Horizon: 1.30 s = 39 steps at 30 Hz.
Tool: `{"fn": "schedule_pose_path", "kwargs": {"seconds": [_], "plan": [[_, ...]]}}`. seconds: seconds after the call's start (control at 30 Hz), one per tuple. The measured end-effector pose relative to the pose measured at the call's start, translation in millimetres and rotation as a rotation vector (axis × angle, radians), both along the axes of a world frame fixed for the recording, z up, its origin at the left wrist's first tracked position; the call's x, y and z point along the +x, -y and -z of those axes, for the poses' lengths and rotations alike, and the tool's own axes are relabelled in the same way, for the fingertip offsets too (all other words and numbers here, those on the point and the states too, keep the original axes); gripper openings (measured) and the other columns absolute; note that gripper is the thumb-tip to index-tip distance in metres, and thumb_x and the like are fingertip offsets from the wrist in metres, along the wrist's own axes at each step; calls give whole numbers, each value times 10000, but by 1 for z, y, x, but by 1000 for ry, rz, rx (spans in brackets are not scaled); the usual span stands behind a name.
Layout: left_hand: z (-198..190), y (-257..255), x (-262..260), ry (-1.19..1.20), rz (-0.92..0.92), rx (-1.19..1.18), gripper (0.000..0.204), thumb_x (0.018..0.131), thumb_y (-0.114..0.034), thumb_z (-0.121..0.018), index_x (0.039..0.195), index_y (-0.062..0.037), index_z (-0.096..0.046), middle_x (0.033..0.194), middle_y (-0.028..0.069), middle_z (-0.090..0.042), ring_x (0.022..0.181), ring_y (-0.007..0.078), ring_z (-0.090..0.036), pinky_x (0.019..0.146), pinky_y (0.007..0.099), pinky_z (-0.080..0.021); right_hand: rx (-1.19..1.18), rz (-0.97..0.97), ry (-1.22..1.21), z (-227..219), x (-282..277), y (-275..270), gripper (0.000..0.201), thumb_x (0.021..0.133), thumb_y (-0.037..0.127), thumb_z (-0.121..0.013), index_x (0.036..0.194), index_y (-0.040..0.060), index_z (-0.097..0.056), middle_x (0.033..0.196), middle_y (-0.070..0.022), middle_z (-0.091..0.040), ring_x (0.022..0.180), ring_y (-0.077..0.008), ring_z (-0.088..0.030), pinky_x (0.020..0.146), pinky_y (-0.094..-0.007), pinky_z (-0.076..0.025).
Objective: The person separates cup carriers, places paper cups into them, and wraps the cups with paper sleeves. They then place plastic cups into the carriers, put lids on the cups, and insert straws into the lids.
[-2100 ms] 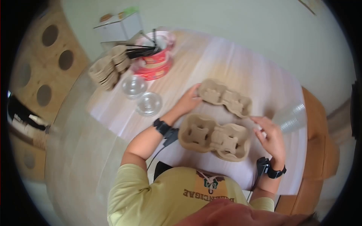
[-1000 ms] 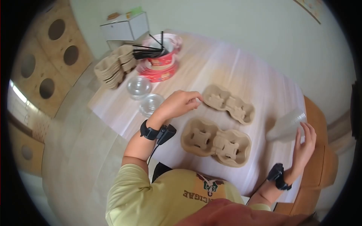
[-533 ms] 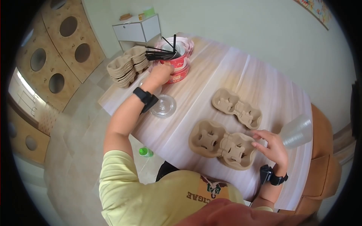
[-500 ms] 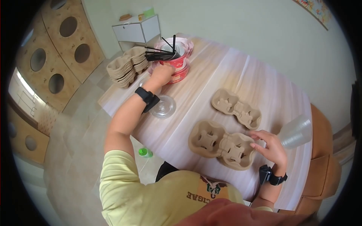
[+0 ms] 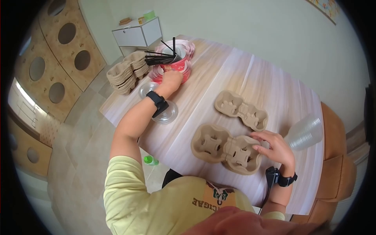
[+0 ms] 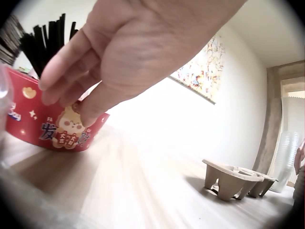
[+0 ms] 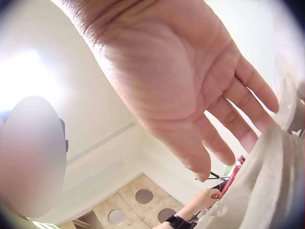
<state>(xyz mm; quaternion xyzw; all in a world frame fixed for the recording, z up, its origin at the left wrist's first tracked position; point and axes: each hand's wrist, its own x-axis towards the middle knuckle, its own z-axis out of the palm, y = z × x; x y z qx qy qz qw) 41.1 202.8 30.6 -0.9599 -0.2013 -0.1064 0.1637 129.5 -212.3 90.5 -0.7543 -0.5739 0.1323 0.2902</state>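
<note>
Left grip (image 5: 172,81): fingers bent, thumb apart from them, at the front wall of a red paper bowl (image 6: 31,128); cannot tell whether it pinches anything.
Right grip (image 5: 274,149): fingers loosely spread, at the right end of the nearer pulp cup carrier (image 5: 206,145); contact is unclear.
Red paper bowl: on the table (image 5: 225,76), at its far left, with black straws (image 6: 45,45) rising behind the fingers.
Step in hand: apparently getting hold of something at the bowl while the right grip attends the carrier.
Next move: seems to call for a sure hold that leaves the straws undisturbed.
Bowl print: 发 reads clearly, a partly covered character on the other side of a cartoon figure (image 6: 70,125); the figure's small characters include 大.
Shirt (image 5: 168,203) lettering: upside down in the head view, partly folded away, not fully legible.
</note>
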Motion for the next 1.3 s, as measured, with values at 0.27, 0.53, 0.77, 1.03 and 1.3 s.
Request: {"fn": "schedule_pose_path", "kwargs": {"seconds": [0.27,0.53,0.77,1.03,1.3], "plan": [[-9,4,-26,-8,37,-192,162,709,-166,-607,849,-85,-621,823,130,-628,797,300,-610,653,404,-488,-116,-146,-138,15,13,-17,364,722,122,-651,1072,56,-572,958,-147,-605,837,-303,-578,730,-335,-455],[-5,65,-80,-151,183,-360,345,687,-212,-672,1011,-144,-574,1053,116,-540,1004,276,-513,799,431,-432,-84,-187,-236,27,17,-18,407,724,40,-632,1123,76,-560,973,-133,-612,835,-276,-582,752,-317,-455],[14,75,-115,-193,316,-313,503,681,-207,-691,1148,-153,-514,1235,125,-427,1203,302,-352,949,442,-332,-46,-190,-216,30,15,-19,406,730,45,-617,1129,87,-553,966,-137,-605,833,-286,-580,740,-327,-455],[20,64,-131,-44,475,-307,414,681,-146,-671,1073,-114,-538,1174,104,-456,1163,294,-387,915,442,-356,-89,-136,-242,27,13,-19,408,721,40,-613,1123,91,-558,916,-133,-613,722,-257,-562,663,-306,-451],[-20,56,-54,230,260,-322,189,689,-84,-630,845,-8,-554,835,148,-577,791,327,-578,696,381,-479,-138,-84,-235,23,9,-19,398,724,36,-614,1116,86,-560,916,-142,-612,713,-258,-562,666,-307,-451]]}}
